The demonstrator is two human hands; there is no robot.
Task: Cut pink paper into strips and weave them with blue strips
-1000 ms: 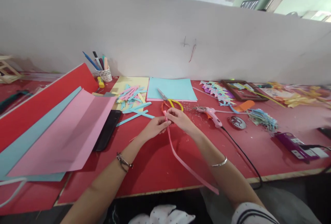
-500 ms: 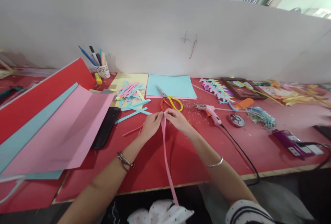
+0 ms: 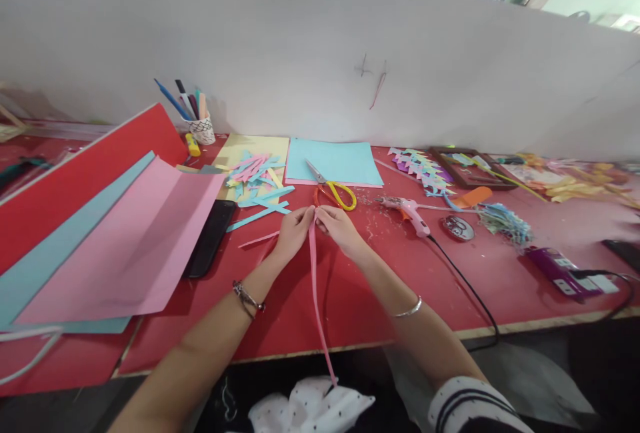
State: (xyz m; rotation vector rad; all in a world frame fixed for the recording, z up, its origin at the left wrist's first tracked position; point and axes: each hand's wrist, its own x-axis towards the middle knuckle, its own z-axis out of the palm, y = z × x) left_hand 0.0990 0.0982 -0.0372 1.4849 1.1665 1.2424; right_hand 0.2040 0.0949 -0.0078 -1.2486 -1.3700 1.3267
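My left hand (image 3: 293,229) and my right hand (image 3: 339,229) meet over the red table, each pinching the upper end of a long pink paper strip (image 3: 315,279). From the fingertips the strip hangs down past the table's front edge toward my lap. What exactly the fingertips fold or press is too small to make out. Just beyond my hands lie scissors (image 3: 341,195) with a yellow and a red-orange handle, blades resting on light blue paper (image 3: 340,156). Another pink strip (image 3: 259,240) lies left of my left hand.
Cut strips (image 3: 255,173) lie on pale yellow paper. To the left are a black phone (image 3: 209,239), large pink paper (image 3: 125,253) and a pen cup (image 3: 202,129). A pink glue gun (image 3: 411,214), a round tin (image 3: 457,227) and a purple power strip (image 3: 560,273) lie right.
Both hands still pinch the pink strip, their fingertips shifted slightly. The strip's lower end has swung a little left. The view has tilted slightly.
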